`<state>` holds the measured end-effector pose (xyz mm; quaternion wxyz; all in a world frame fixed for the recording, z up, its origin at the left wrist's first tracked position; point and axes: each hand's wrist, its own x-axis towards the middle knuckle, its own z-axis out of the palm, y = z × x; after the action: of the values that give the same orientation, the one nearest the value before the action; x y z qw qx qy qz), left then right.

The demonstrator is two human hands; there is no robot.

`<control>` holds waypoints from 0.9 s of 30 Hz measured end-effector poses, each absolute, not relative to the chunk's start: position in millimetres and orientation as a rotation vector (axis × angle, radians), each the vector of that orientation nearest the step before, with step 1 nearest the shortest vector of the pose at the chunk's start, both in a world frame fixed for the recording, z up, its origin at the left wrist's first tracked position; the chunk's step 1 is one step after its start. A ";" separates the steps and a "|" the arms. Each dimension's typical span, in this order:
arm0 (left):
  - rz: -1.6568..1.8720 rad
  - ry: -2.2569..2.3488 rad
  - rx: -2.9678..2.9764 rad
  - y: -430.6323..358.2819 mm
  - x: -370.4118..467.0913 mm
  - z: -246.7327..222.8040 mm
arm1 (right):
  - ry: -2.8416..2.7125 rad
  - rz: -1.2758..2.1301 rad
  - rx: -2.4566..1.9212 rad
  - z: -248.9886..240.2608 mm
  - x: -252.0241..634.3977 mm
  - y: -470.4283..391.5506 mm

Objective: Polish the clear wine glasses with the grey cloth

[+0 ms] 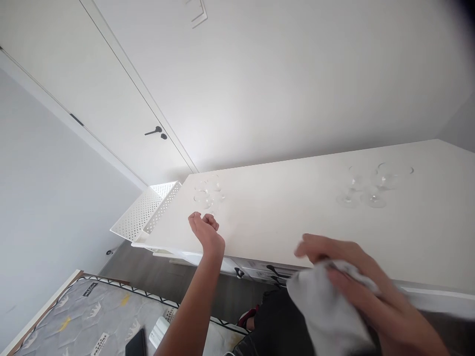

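Note:
My left hand (206, 233) reaches over the left part of the white tabletop (267, 212) with its fingers curled closed. Just beyond its fingertips stand several clear stemmed glasses (203, 200), hard to tell apart against the white surface. Whether the fingers grip one of them cannot be made out. A light grey cloth (322, 306) hangs from my right hand (356, 267), pinched between thumb and fingers at the table's front edge; both are slightly blurred. Farther right on the tabletop are more clear stemmed glasses (386, 178), apart from both hands.
A white perforated metal basket or shelf (139, 212) adjoins the table's left end. Dark-handled drawers (260, 271) sit beneath the front edge. At lower left lies a patterned mattress (81, 321) with a black phone (136, 343) and a white object (159, 332). A closed door (111, 84) stands behind.

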<state>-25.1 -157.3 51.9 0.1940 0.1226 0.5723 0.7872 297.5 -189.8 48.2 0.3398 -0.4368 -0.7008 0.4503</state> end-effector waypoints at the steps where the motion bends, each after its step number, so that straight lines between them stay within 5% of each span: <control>1: 2.164 1.616 0.249 -155.1 -31.2 50.7 | -1.769 1.256 -1.073 56.7 283.8 -178.3; 13: 1.922 1.437 0.058 -131.4 -75.4 44.8 | -1.056 2.047 -0.765 18.9 225.7 -113.2; 27: 1.949 1.314 0.112 -132.4 -59.5 44.8 | -1.071 1.837 -0.868 13.5 228.9 -109.2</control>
<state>-59.5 -132.4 44.8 0.3840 0.0440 0.5157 0.7646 228.9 -109.2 13.5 0.4100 -0.3447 -0.4253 0.7295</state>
